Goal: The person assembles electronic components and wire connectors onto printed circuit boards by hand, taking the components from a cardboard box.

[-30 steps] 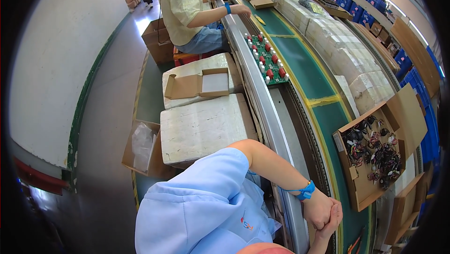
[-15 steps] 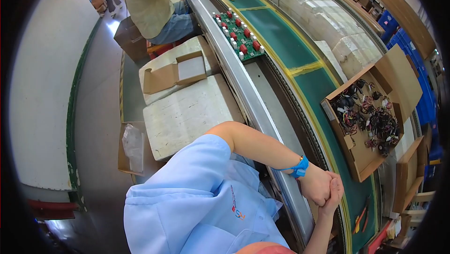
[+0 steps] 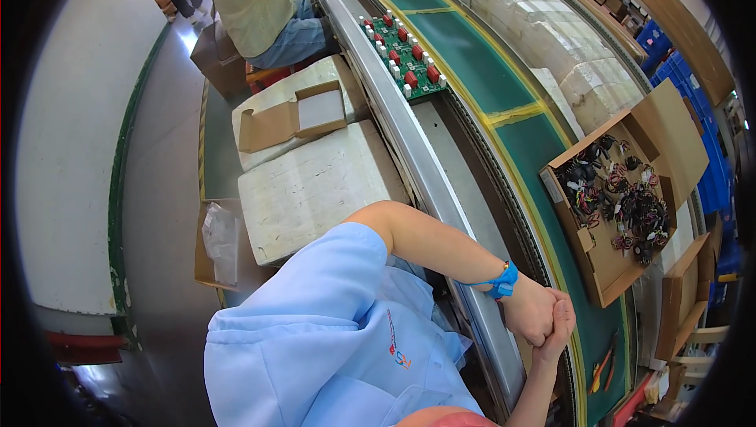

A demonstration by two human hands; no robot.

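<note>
My left hand (image 3: 526,313) and my right hand (image 3: 560,325) are clasped together over the near rail and edge of the green conveyor belt (image 3: 504,84). The left is curled closed, with a blue strap (image 3: 502,280) around its wrist. The fingers of the right wrap against it, its thumb on top. Whatever lies inside the left palm, if anything, is hidden. To the right of both hands, an open cardboard box (image 3: 602,281) holds a tangle of wired parts (image 3: 622,194). Hand tools with orange and dark handles (image 3: 603,369) lie on the belt beyond my right forearm.
A green circuit board (image 3: 403,57) with red and white components sits farther up the line. Foam blocks (image 3: 307,191) stand left of the rail, topped by a small open carton (image 3: 272,124). A person in a pale yellow top (image 3: 252,1) sits beyond them. Blue crates (image 3: 705,135) line the far right.
My clasped hands keep their hold and have hardly moved. The view has shifted slightly. A person walking in the far background has moved a little.
</note>
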